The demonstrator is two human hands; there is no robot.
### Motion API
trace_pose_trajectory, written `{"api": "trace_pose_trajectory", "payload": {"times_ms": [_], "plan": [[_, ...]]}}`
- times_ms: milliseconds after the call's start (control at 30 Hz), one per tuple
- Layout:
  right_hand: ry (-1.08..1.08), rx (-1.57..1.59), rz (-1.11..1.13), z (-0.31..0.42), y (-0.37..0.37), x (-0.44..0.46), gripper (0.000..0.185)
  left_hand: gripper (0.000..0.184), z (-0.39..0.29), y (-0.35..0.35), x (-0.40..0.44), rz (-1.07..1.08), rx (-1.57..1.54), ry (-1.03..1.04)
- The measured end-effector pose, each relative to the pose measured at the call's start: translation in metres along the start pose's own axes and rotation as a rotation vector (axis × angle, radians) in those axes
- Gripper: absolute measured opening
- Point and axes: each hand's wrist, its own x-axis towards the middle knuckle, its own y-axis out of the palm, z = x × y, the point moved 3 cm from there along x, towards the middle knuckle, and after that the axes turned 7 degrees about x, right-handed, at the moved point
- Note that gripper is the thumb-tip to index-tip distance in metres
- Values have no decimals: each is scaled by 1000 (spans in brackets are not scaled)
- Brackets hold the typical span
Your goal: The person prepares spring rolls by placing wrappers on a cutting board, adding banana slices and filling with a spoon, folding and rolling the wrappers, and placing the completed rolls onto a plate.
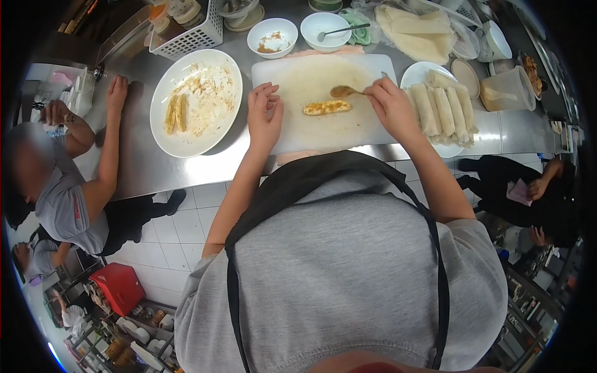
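Note:
My right hand (387, 104) grips the handle of a spoon (343, 91), whose brown-coated bowl hovers at or just above the wrapper. Below the spoon lies a banana piece (327, 108) dusted with brown sugar, on a thin round wrapper (311, 133) spread over the white cutting board (264, 73). At the board's left side, my left hand (265, 115) holds nothing, its fingers loosely curled and apart. To the left, an oval white plate (217, 133) carries a few banana pieces (176, 114) and brown crumbs.
Several rolled wrappers (443, 109) lie on a plate at the right, beside a plastic container (507, 90). Two white bowls (272, 37) and a stack of wrappers (415, 31) stand behind the board. A co-worker (74, 186) leans an arm on the counter at the left.

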Motion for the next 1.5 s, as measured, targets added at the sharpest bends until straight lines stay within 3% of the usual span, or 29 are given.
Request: {"api": "trace_pose_trajectory", "payload": {"times_ms": [167,300,367,400,467,500,633,767,867,933,1000,1067,1100,1167,1333,1400,1500], "plan": [[-192,24,-243,23,7,88,10,29,-1,1,0,12,30,-2],[-198,-167,-81,33,48,163,16,27,-20,-6,-5,-25,15,31],[-185,-239,-1,35,64,178,19,25,-40,-9,-15,178,260,385],[-168,-309,80,34,72,182,22,25,-45,-14,-17,175,263,388],[-175,-275,80,27,79,177,23,29,-51,-10,-27,524,323,445],[-245,-233,-16,27,75,171,21,24,-47,-8,-29,542,329,424],[-432,-69,-153,37,26,116,22,17,-40,2,-23,539,375,485],[-252,284,365,27,3,54,36,13,-41,8,-5,412,309,419],[-130,332,424,24,11,20,30,12,-43,10,17,312,197,355],[-150,312,334,14,25,18,28,12,-39,11,28,299,160,280],[51,561,161,1,34,27,26,13,-43,12,29,300,199,302],[150,521,213,-8,42,38,25,16,-66,6,23,-12,451,536],[248,482,267,-13,47,41,23,16,-68,5,19,-12,451,537],[220,493,276,-19,56,44,24,21,-75,10,8,126,393,718],[192,402,359,-15,55,47,28,29,-61,31,2,286,400,650],[-26,181,12,-8,47,43,36,30,-55,35,6,303,368,634],[-201,107,-6,19,27,33,41,30,-54,35,10,318,334,635]]}}
